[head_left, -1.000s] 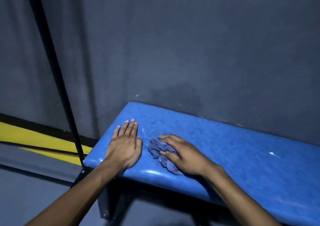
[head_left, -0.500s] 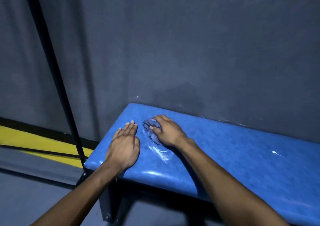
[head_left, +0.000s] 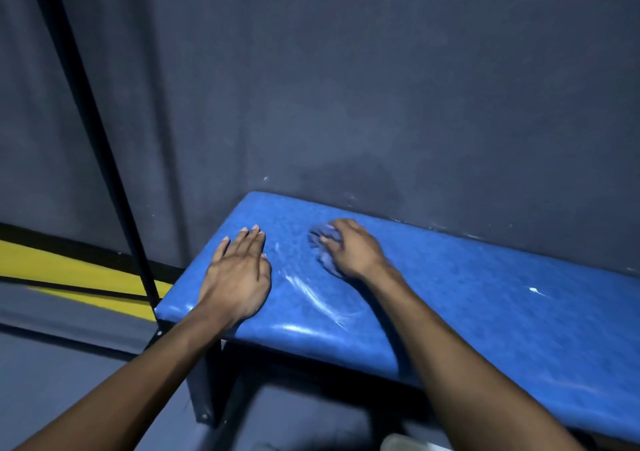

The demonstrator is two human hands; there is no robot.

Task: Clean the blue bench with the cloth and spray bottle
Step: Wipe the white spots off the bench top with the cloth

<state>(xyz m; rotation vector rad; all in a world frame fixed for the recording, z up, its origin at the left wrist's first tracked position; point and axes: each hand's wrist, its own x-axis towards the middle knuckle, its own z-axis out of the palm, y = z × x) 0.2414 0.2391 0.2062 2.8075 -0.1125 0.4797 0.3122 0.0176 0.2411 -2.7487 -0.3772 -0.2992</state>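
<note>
Two bare forearms reach up from the bottom edge toward the bench [head_left: 485, 295], a blue padded seat set against a dark wall [head_left: 346, 87]. Along the bench's front edge a bright glare lies on the vinyl, and curved wet streaks [head_left: 311, 295] run from there back between the hands. The left hand [head_left: 239, 274] rests flat, palm down, near the bench's left end, fingers straight and close together, holding nothing. The right hand [head_left: 349, 248] is farther back, near the rear edge, with its fingers curled over the bunched cloth [head_left: 323, 246], pressing it onto the seat; the cloth shows at the fingertips and under the palm, blurred. The two hands are apart. A small white fleck [head_left: 533, 290] sits toward the bench's right end. Left of the bench a black pole [head_left: 104, 160] slants up, with a yellow stripe [head_left: 69, 270] on the floor behind it.
</note>
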